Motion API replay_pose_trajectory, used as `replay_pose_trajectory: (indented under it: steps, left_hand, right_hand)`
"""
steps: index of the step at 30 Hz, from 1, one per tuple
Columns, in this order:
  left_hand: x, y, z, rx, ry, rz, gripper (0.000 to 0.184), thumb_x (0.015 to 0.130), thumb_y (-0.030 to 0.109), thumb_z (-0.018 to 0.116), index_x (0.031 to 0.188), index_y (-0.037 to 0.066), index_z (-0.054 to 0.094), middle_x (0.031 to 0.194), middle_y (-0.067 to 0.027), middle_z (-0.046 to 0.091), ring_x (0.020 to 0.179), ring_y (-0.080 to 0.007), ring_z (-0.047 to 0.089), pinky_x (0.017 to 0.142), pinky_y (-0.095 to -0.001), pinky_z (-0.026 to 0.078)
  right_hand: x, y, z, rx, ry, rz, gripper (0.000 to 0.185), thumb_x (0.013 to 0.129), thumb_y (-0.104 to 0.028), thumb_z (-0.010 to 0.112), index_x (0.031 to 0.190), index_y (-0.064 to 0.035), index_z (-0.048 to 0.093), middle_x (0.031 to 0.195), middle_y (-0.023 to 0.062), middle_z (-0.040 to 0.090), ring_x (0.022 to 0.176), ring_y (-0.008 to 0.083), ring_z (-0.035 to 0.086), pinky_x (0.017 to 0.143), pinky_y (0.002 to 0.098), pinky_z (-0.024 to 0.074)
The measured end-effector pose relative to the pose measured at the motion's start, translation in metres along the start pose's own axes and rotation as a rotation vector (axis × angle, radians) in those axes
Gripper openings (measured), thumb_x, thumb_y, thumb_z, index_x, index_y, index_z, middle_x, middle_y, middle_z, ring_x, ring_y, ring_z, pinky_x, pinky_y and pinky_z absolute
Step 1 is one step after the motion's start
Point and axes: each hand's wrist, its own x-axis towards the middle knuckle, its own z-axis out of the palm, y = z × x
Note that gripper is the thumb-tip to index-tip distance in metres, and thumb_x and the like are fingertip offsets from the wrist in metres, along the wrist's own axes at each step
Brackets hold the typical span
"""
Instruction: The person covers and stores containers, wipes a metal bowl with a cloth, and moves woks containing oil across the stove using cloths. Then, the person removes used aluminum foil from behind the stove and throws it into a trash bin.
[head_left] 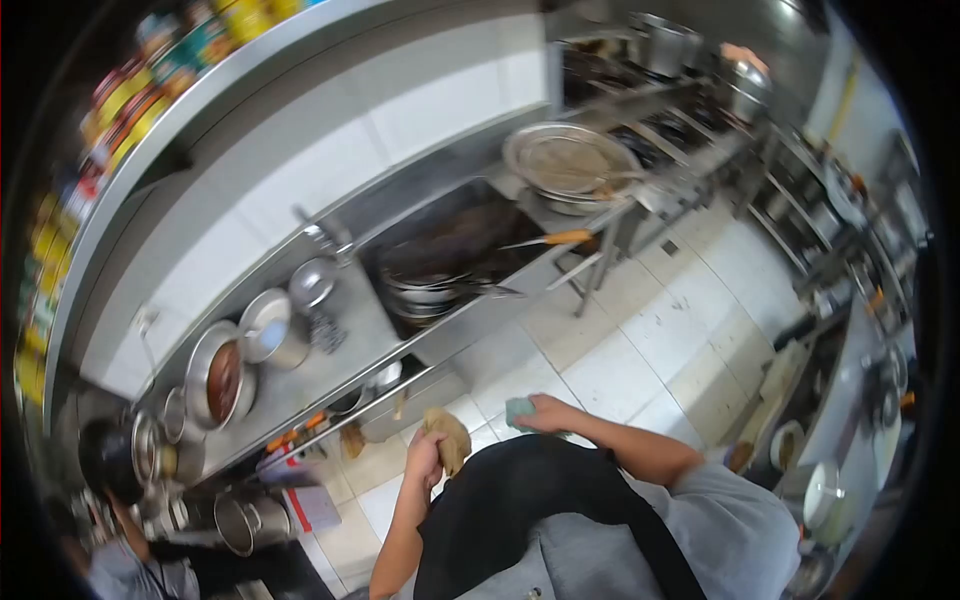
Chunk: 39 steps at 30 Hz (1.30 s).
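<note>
My left hand (424, 456) is closed around a crumpled tan cloth (447, 438) in front of my body. Between the fingers of my right hand (550, 411) is a green-grey scouring pad (518, 411). Both hands hang in the air over the tiled floor, apart from the counter. Ahead of them lies the sink (440, 345), with a large dark wok (440, 240) and several stacked pans (425, 297) in it. An orange-handled tool (565, 238) rests across the sink's right side.
A wide metal basin (570, 160) stands right of the sink, beside the stove (655, 140). On the left counter (360, 325) are a bowl of red-brown sauce (225, 385) and a pot (275, 330). A co-worker (140, 570) is at lower left, near a large pot (250, 525).
</note>
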Motion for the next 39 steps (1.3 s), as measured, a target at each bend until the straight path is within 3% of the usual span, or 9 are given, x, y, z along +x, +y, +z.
replay_pose_trajectory:
  steps: [5,9,12,16,20,27,31,35,39]
  left_hand:
    - [0.047,-0.032,0.169,0.275,-0.417,-0.111,0.047,0.084,-0.001,0.052,0.130,0.001,0.045,0.121,-0.0122,0.056,0.113,-0.0257,0.055,0.095,-0.0402,0.047]
    - [0.046,-0.042,0.275,0.343,-0.857,-0.139,0.057,0.086,0.000,0.051,0.140,0.005,0.036,0.135,-0.0116,0.047,0.125,-0.0249,0.046,0.105,-0.0406,0.038]
    - [0.042,-0.047,0.318,0.342,-0.974,-0.289,0.055,0.088,0.002,0.051,0.141,0.005,0.037,0.139,-0.0137,0.045,0.129,-0.0257,0.044,0.105,-0.0417,0.038]
    - [0.053,-0.078,0.354,0.419,-1.065,-0.416,0.049,0.091,0.005,0.052,0.138,0.003,0.041,0.140,-0.0166,0.044,0.129,-0.0270,0.046,0.102,-0.0426,0.042]
    - [0.067,-0.098,0.388,0.605,-0.997,-0.471,0.041,0.093,0.010,0.055,0.131,0.000,0.047,0.119,-0.0197,0.061,0.108,-0.0279,0.062,0.089,-0.0396,0.053]
    - [0.067,-0.074,0.520,0.804,-1.165,-0.199,0.031,0.091,0.008,0.056,0.120,-0.004,0.053,0.102,-0.0189,0.065,0.092,-0.0252,0.063,0.075,-0.0364,0.054]
    - [-0.026,-0.009,0.618,0.483,-1.923,-0.266,0.027,0.087,0.008,0.059,0.111,-0.003,0.064,0.103,-0.0159,0.068,0.101,-0.0257,0.064,0.092,-0.0385,0.049]
    - [-0.112,0.027,0.687,0.200,-2.763,-0.200,0.022,0.095,0.008,0.050,0.104,-0.007,0.064,0.106,-0.0251,0.067,0.102,-0.0405,0.064,0.088,-0.0496,0.050]
    - [-0.154,0.013,0.723,-0.270,-2.958,-0.373,0.028,0.097,0.013,0.048,0.092,-0.008,0.065,0.092,-0.0256,0.068,0.089,-0.0442,0.065,0.083,-0.0529,0.051]
  right_hand:
    - [-0.077,-0.025,-0.072,0.685,0.320,0.286,0.038,0.091,-0.033,0.064,0.113,-0.0023,0.062,0.097,0.0069,0.066,0.079,0.0186,0.064,0.070,0.0329,0.0540]
    - [-0.101,0.033,-0.107,0.877,0.559,-0.149,0.033,0.093,-0.021,0.061,0.120,-0.0025,0.058,0.101,0.0085,0.065,0.088,0.0183,0.064,0.074,0.0332,0.0544]
    - [-0.140,0.065,-0.133,1.272,0.637,-0.012,0.034,0.093,-0.017,0.058,0.123,-0.0019,0.057,0.117,0.0133,0.063,0.102,0.0227,0.063,0.087,0.0364,0.0527]
    - [-0.167,0.127,-0.130,1.445,0.701,0.014,0.035,0.090,-0.020,0.059,0.121,-0.0025,0.059,0.113,0.0118,0.065,0.101,0.0227,0.064,0.087,0.0378,0.0528]
    - [-0.187,0.156,-0.123,1.716,0.552,-0.019,0.040,0.087,-0.027,0.057,0.117,-0.0003,0.059,0.110,0.0117,0.068,0.099,0.0237,0.066,0.089,0.0392,0.0522]
    - [-0.203,0.201,-0.167,1.873,0.530,-0.169,0.033,0.084,-0.023,0.051,0.108,-0.0053,0.063,0.102,0.0105,0.068,0.086,0.0232,0.067,0.079,0.0385,0.0549]
    - [-0.219,0.215,-0.210,1.779,0.747,-0.101,0.036,0.083,-0.024,0.051,0.110,-0.0037,0.061,0.100,0.0104,0.069,0.085,0.0225,0.067,0.080,0.0380,0.0551]
    - [-0.238,0.230,-0.243,1.804,0.815,-0.190,0.035,0.085,-0.023,0.052,0.112,-0.0040,0.061,0.102,0.0089,0.068,0.086,0.0206,0.067,0.081,0.0358,0.0551]
    - [-0.278,0.218,-0.263,1.788,0.975,-0.170,0.040,0.084,-0.022,0.048,0.116,-0.0018,0.060,0.106,0.0116,0.067,0.093,0.0229,0.066,0.086,0.0375,0.0529]
